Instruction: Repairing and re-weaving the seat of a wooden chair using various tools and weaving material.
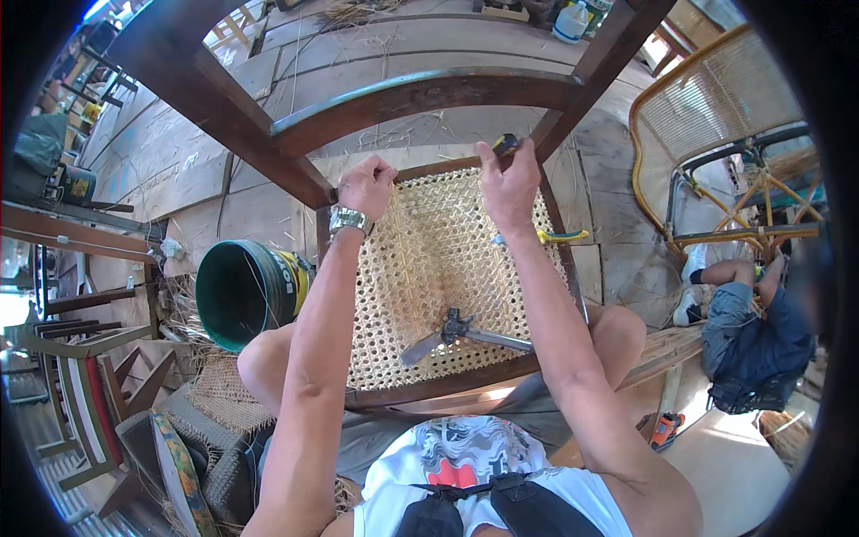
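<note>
While the right grip [512, 192] clasps a handle [506, 144] — half hidden — left grip [364, 188] looks unclear.

Around us we see a plank floor [268, 72] strewn with straw scraps [358, 12]. To our left a dark green bucket [234, 295] lies tipped, its mouth facing left, with a wooden chair frame [80, 407] beyond it and a piece of coarse tan weave [228, 394] below. Near the top edge we notice a pale plastic jug [571, 21]. To our right stands a rattan chair [716, 112] with a woven back; below it we spot a person [756, 327] in dark clothes and white shoes [687, 308], and an orange-and-black object [666, 430].
</note>
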A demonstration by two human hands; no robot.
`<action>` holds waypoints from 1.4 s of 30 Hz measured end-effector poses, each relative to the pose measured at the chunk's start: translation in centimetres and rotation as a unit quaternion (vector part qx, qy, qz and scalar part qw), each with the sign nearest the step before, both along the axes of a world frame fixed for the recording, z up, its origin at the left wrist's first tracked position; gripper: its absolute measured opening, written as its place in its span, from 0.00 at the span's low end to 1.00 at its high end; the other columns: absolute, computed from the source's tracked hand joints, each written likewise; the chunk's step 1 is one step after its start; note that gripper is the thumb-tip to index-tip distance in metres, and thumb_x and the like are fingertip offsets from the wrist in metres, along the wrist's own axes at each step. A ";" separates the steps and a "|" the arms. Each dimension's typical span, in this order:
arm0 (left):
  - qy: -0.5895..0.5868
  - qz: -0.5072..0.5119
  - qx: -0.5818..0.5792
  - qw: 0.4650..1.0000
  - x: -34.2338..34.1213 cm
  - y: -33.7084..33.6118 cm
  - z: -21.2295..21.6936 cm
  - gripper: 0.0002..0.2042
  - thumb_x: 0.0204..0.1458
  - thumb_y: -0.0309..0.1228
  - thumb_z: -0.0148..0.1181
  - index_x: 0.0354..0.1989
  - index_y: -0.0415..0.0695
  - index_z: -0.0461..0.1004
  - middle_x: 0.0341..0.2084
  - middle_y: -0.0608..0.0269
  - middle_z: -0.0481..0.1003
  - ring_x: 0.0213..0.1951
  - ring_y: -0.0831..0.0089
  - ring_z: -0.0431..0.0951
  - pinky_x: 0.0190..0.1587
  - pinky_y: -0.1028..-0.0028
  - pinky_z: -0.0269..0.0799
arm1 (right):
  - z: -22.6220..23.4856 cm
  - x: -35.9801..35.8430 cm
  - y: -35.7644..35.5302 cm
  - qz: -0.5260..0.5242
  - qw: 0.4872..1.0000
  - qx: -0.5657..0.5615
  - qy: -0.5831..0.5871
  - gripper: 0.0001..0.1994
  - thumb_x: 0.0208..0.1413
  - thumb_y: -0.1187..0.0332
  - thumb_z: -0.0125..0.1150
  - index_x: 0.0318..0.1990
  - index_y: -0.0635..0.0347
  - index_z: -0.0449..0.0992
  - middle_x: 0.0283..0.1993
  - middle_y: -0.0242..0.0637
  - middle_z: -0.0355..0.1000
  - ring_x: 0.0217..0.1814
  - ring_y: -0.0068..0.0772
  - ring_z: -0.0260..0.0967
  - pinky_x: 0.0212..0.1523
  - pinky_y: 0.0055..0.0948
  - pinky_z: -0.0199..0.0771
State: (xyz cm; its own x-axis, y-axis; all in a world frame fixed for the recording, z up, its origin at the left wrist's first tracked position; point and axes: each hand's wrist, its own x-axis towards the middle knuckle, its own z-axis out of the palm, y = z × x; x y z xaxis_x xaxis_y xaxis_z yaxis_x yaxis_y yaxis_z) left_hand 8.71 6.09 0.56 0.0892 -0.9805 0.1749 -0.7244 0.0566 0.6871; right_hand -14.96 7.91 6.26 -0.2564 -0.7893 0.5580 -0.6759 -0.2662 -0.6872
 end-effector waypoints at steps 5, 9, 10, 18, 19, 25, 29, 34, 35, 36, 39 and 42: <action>0.053 -0.009 0.082 0.995 0.6 -0.7 -0.1 0.10 0.52 0.39 0.66 0.34 0.47 0.81 0.27 0.59 0.81 0.31 0.67 0.82 0.37 0.67 0.75 | 9.4 -1.4 -0.1 0.161 0.978 -0.093 -0.089 0.17 0.61 0.65 0.66 0.50 0.61 0.67 0.35 0.44 0.76 0.35 0.34 0.77 0.37 0.32 0.77; 0.078 -0.008 0.085 0.993 1.4 -1.1 -1.3 0.11 0.49 0.41 0.68 0.32 0.46 0.81 0.26 0.61 0.81 0.30 0.67 0.81 0.36 0.68 0.74 | 10.9 0.4 2.6 0.259 0.944 0.028 -0.203 0.21 0.63 0.68 0.62 0.58 0.60 0.60 0.37 0.40 0.78 0.37 0.24 0.78 0.36 0.26 0.80; 0.070 -0.011 0.083 0.994 1.6 -1.0 -1.2 0.11 0.49 0.40 0.68 0.33 0.46 0.81 0.26 0.60 0.81 0.30 0.66 0.81 0.36 0.67 0.74 | 10.1 1.0 3.2 0.238 0.950 0.093 -0.180 0.23 0.63 0.69 0.62 0.59 0.59 0.58 0.36 0.40 0.78 0.35 0.27 0.80 0.34 0.27 0.80; 0.044 -0.004 0.057 0.997 0.5 -0.9 -0.8 0.09 0.50 0.37 0.66 0.32 0.45 0.78 0.27 0.54 0.81 0.33 0.59 0.82 0.38 0.62 0.75 | 2.7 5.7 1.5 0.224 0.963 0.124 -0.082 0.20 0.63 0.69 0.61 0.56 0.63 0.59 0.35 0.45 0.78 0.34 0.32 0.81 0.32 0.29 0.81; 0.040 0.002 0.047 0.998 0.4 -1.0 -0.9 0.09 0.50 0.37 0.66 0.32 0.46 0.78 0.28 0.53 0.80 0.33 0.57 0.82 0.38 0.61 0.75 | 2.2 6.0 1.2 0.207 0.969 0.122 -0.057 0.19 0.63 0.69 0.61 0.55 0.63 0.60 0.34 0.46 0.78 0.34 0.34 0.82 0.33 0.30 0.81; 0.053 0.015 0.052 0.997 0.2 -1.0 -1.4 0.09 0.51 0.38 0.67 0.33 0.47 0.77 0.30 0.51 0.80 0.34 0.52 0.81 0.39 0.60 0.75 | 2.3 6.8 0.8 0.200 0.971 0.129 0.004 0.19 0.62 0.68 0.61 0.54 0.63 0.61 0.34 0.50 0.78 0.33 0.43 0.82 0.34 0.38 0.79; 0.061 0.005 0.046 0.997 0.4 -1.0 -1.7 0.10 0.51 0.40 0.67 0.33 0.47 0.78 0.30 0.51 0.80 0.36 0.53 0.81 0.40 0.60 0.75 | 3.5 7.4 1.2 0.191 0.973 0.116 0.053 0.19 0.61 0.67 0.62 0.54 0.62 0.61 0.34 0.56 0.76 0.37 0.58 0.79 0.37 0.47 0.76; 0.055 0.001 0.012 0.998 0.2 -1.0 -2.0 0.10 0.50 0.40 0.67 0.33 0.48 0.78 0.30 0.53 0.81 0.36 0.54 0.81 0.41 0.60 0.75 | 3.9 8.0 1.4 0.206 0.970 0.115 0.063 0.20 0.61 0.67 0.62 0.54 0.61 0.61 0.34 0.58 0.75 0.40 0.65 0.76 0.38 0.51 0.74; 0.053 0.002 0.005 0.999 0.4 -1.0 -2.2 0.10 0.50 0.41 0.67 0.33 0.48 0.78 0.29 0.53 0.81 0.36 0.54 0.81 0.42 0.60 0.75 | 3.8 8.2 1.3 0.216 0.969 0.104 0.067 0.19 0.61 0.67 0.62 0.54 0.61 0.61 0.35 0.58 0.75 0.40 0.66 0.76 0.38 0.51 0.74; 0.054 0.003 0.004 0.999 0.6 -1.1 -2.5 0.10 0.50 0.41 0.67 0.33 0.48 0.78 0.29 0.53 0.81 0.36 0.54 0.81 0.42 0.60 0.75 | 3.8 8.4 1.3 0.218 0.968 0.104 0.067 0.19 0.61 0.67 0.62 0.54 0.61 0.61 0.35 0.58 0.75 0.40 0.66 0.76 0.38 0.51 0.74; 0.067 -0.011 -0.055 0.996 0.6 -0.9 -2.3 0.09 0.49 0.35 0.68 0.33 0.44 0.77 0.27 0.53 0.79 0.30 0.56 0.79 0.35 0.62 0.74 | 3.6 8.7 1.4 0.226 0.967 0.079 0.083 0.19 0.61 0.66 0.62 0.54 0.61 0.61 0.34 0.60 0.75 0.40 0.67 0.75 0.38 0.53 0.74; 0.067 0.002 -0.126 0.990 0.0 -0.5 -1.3 0.10 0.49 0.32 0.68 0.37 0.45 0.76 0.36 0.54 0.81 0.37 0.53 0.81 0.43 0.59 0.74 | 3.0 8.1 0.1 0.206 0.972 0.098 0.054 0.20 0.60 0.66 0.62 0.54 0.61 0.61 0.34 0.62 0.74 0.40 0.69 0.74 0.39 0.55 0.73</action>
State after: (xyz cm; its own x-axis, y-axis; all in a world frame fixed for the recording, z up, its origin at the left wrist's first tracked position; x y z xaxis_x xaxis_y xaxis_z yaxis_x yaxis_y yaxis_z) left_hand 8.71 5.55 -0.75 0.1323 -0.9072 0.3992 -0.6276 0.2351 0.7422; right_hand -6.85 7.98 9.25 0.1560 -0.9063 0.3927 -0.6104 -0.4010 -0.6831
